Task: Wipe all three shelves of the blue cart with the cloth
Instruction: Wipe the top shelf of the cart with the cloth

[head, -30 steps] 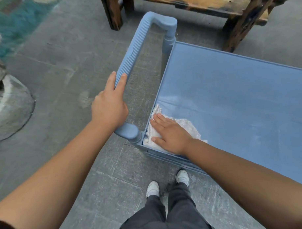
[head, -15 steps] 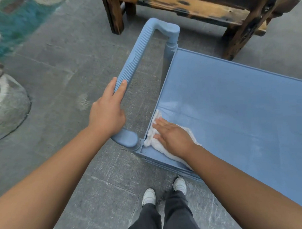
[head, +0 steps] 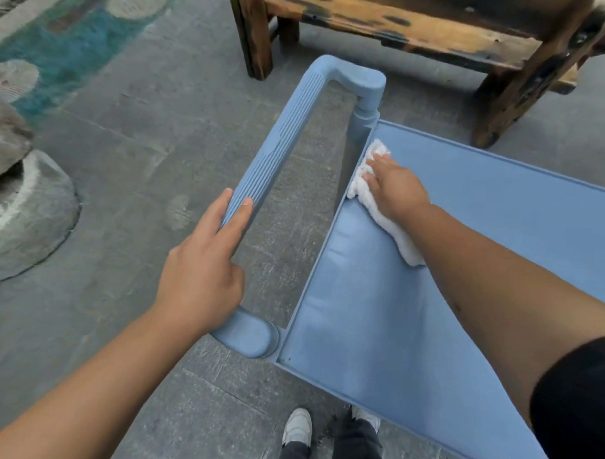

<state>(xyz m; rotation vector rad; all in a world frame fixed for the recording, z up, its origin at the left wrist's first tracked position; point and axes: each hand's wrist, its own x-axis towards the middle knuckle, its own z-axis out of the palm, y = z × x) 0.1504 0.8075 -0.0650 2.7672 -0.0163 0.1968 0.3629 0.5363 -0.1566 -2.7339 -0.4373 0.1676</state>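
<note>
Two hands share the work: the left hand curls around the cart handle to steady it, while the right hand, fingers flat, presses the cloth beneath it into the top shelf's far corner.

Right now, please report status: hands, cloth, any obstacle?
Left hand grips cart handle. Right hand presses cloth at top shelf's far corner. Nothing blocking.

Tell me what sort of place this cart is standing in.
Probably an outdoor courtyard or patio, though that is a guess. The floor is grey stone paving, a weathered wooden bench stands just beyond the cart, and a rough rock sits on a round stone base at the left.
</note>
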